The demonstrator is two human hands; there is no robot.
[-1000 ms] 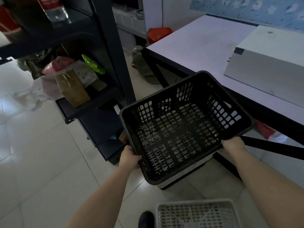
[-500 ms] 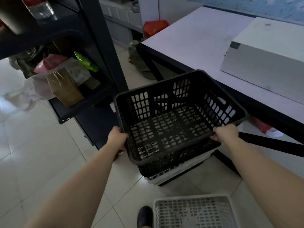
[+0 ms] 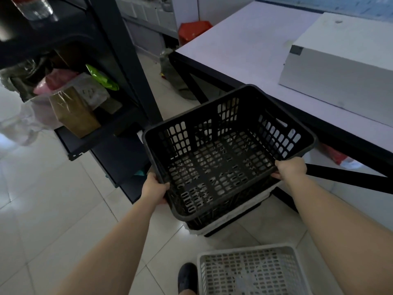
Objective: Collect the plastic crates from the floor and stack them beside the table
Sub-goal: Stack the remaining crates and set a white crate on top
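Observation:
I hold a black perforated plastic crate point(image 3: 223, 158) level, by its near rim. My left hand point(image 3: 154, 189) grips the near left corner, my right hand point(image 3: 291, 169) the near right corner. The crate sits nested in the top of a stack beside the table: a white crate point(image 3: 244, 216) shows under it, and a dark crate edge point(image 3: 229, 228) shows at the floor. A separate white perforated crate point(image 3: 251, 271) lies on the floor near my foot, at the bottom of the view.
The white-topped table point(image 3: 255, 45) with a black frame stands on the right, with a white box point(image 3: 340, 67) on it. A black shelving unit point(image 3: 110, 60) with bags and a brown package stands on the left. My shoe point(image 3: 187, 275) rests on the pale tiled floor.
The black crate has tipped from tilted toward me to level and gone down onto the stack. Both hands kept their grip on its near rim.

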